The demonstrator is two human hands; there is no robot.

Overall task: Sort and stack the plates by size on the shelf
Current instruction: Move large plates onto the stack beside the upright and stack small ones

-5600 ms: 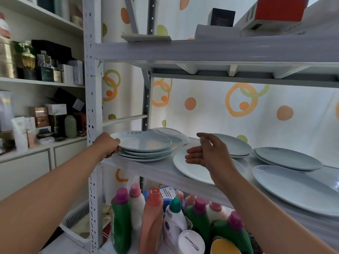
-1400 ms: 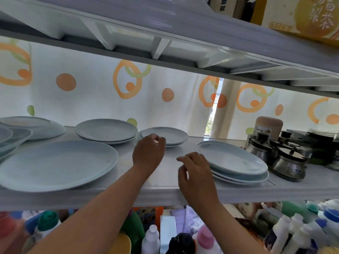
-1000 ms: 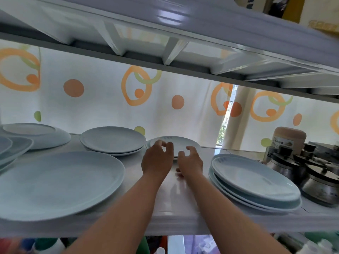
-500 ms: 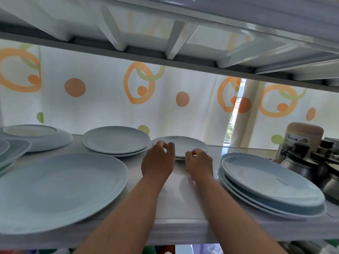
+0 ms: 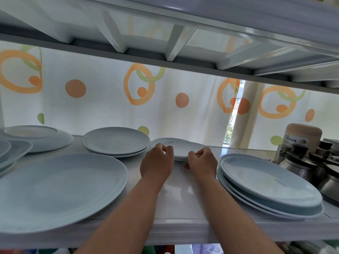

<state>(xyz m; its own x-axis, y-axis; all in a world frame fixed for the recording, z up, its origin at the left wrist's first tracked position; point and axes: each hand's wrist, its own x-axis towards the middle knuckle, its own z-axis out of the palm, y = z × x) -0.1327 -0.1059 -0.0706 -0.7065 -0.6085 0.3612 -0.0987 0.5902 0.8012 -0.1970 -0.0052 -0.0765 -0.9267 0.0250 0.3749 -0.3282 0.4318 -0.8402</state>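
Observation:
Pale blue plates lie spread over the white shelf (image 5: 183,202). At the back centre a small plate (image 5: 180,146) sits on the shelf. My left hand (image 5: 157,163) grips its left rim and my right hand (image 5: 201,160) grips its right rim, fingers curled over the edge. A large oval plate (image 5: 55,187) fills the front left. A medium stack (image 5: 115,141) sits behind it. An upturned plate (image 5: 36,137) lies far left. Another stack (image 5: 266,187) sits at the right.
Steel lidded pots (image 5: 308,165) and a beige canister (image 5: 302,136) crowd the right end of the shelf. More plate edges (image 5: 11,153) poke in at the far left. The upper shelf's underside (image 5: 165,33) hangs low overhead. A patterned curtain (image 5: 110,99) closes the back.
Both hands reached from the shelf's front to the small plate at the back and closed on its rim, the right hand sliding outward to the right edge. The view moved closer.

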